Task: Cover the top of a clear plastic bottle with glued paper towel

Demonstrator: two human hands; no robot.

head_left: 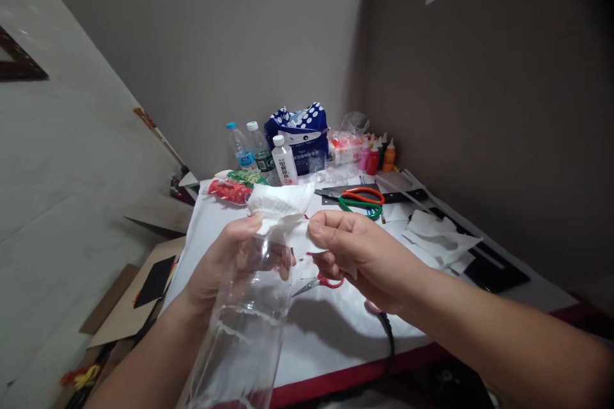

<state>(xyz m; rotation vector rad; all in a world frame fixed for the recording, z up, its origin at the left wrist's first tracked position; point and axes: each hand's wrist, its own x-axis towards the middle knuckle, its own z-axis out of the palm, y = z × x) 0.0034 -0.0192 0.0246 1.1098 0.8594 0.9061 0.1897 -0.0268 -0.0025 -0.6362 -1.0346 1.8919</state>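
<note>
A clear plastic bottle (254, 319), tilted with its near end toward me, is gripped in my left hand (225, 249). A white tissue (281, 201) lies over its far end, and my left thumb presses on the tissue's edge. My right hand (345, 239) pinches the tissue's right side between thumb and fingers. Some of my left fingers show only through the clear plastic. Below my right hand, red-handled scissors (329, 281) rest on the white tabletop (330, 332). Beyond it lie larger scissors with orange and green handles (362, 198).
Three capped bottles (261, 153) stand at the back beside a blue bag (300, 140). Several paint bottles (377, 156) are grouped near the corner. A red packet (229, 192) lies at the left, and crumpled white sheets (441, 236) at the right. Cardboard (134, 307) leans beside the table.
</note>
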